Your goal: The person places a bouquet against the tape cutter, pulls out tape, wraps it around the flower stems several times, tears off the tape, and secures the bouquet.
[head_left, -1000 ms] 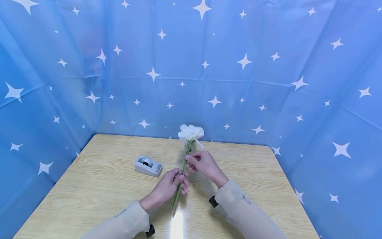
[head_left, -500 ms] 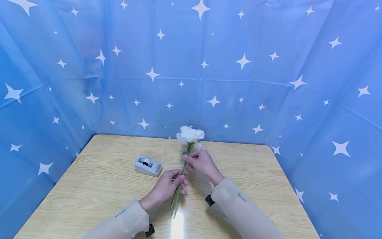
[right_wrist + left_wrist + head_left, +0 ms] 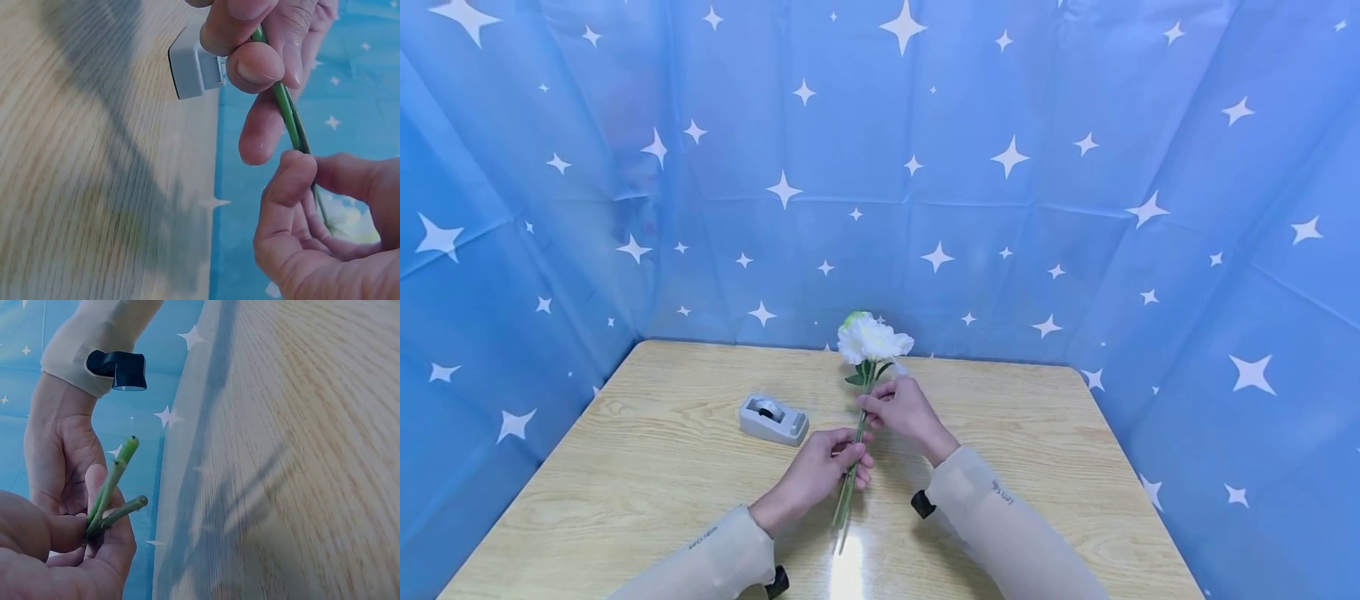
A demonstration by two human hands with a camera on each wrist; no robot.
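A small bunch of white flowers (image 3: 874,340), one tinged green, is held above the table with blooms away from me and stems slanting toward me. Three cut stem ends (image 3: 109,487) spread apart in the left wrist view. My left hand (image 3: 818,468) pinches the stems around their middle between thumb and fingers. Higher up, just under the leaves, my right hand (image 3: 908,415) pinches the same stems between thumb and forefinger. The right wrist view shows the green stems (image 3: 289,115) running between both hands, with the blooms partly hidden behind the right hand.
A grey tape dispenser (image 3: 773,418) stands on the wooden table (image 3: 662,467), left of the flowers. Blue curtains (image 3: 880,167) with white stars enclose the back and sides. A black wrist camera (image 3: 922,503) is strapped under the right sleeve.
The blooms have turned, so a green-tinged flower and dark leaves now show. The right hand has shifted slightly left and down; the left hand has barely moved.
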